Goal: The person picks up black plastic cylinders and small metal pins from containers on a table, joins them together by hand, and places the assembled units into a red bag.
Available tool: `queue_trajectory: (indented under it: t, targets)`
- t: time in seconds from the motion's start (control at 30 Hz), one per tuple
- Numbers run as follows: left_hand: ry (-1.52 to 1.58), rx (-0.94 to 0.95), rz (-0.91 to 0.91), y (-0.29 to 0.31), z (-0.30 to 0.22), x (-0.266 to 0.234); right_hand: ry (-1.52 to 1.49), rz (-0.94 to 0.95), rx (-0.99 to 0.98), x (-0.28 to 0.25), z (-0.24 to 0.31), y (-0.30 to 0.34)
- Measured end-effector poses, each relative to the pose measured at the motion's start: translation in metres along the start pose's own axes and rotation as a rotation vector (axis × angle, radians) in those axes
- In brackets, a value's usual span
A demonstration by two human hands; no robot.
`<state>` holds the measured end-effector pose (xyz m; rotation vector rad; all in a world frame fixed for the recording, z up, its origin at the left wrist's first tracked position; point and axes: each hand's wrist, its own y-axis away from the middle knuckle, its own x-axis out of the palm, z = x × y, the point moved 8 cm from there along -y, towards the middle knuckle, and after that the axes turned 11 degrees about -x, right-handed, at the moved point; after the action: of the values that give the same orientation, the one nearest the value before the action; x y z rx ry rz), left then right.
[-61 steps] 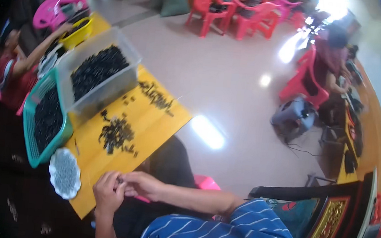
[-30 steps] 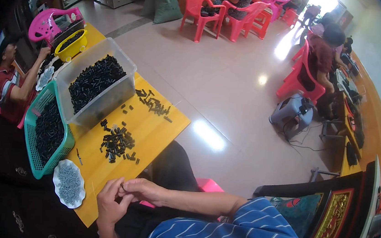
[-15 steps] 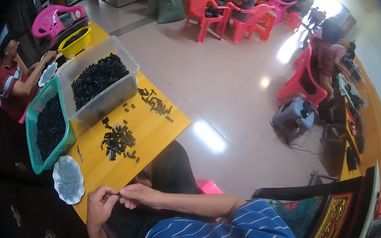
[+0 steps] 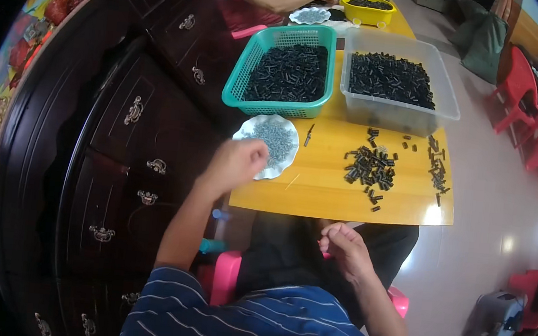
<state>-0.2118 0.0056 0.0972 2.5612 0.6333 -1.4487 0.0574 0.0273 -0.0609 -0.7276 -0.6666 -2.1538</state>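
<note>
My left hand is over the near left edge of a white wavy-rimmed plate heaped with small grey metal pieces. Its fingers are curled together and slightly blurred, and whatever they hold is hidden. Beyond the table's near edge, above my lap, my right hand is closed in a pinch on something too small to make out. A loose pile of short black tubular pieces lies on the yellow table. A thin dark pointed tool rests beside the plate.
A green basket and a clear plastic bin, both full of black pieces, stand behind. More black pieces line the table's right side. A dark drawer cabinet closes off the left. Across the table, a person works near a yellow basin.
The view has swung left toward the table and cabinet. My hands, together half a second ago, are now apart: the left is at the plate, the right remains above my lap.
</note>
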Motion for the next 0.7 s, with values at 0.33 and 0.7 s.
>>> queue_trajectory:
  t: [0.33,0.7]
  targets:
    - [0.298,0.059,-0.215,-0.051,-0.013,-0.009,0.045,-0.032,-0.029,0.001,0.006,-0.007]
    - [0.143,0.334,0.035,-0.005,-0.087,0.135,0.006,0.048,-0.018,0.013,0.005,-0.002]
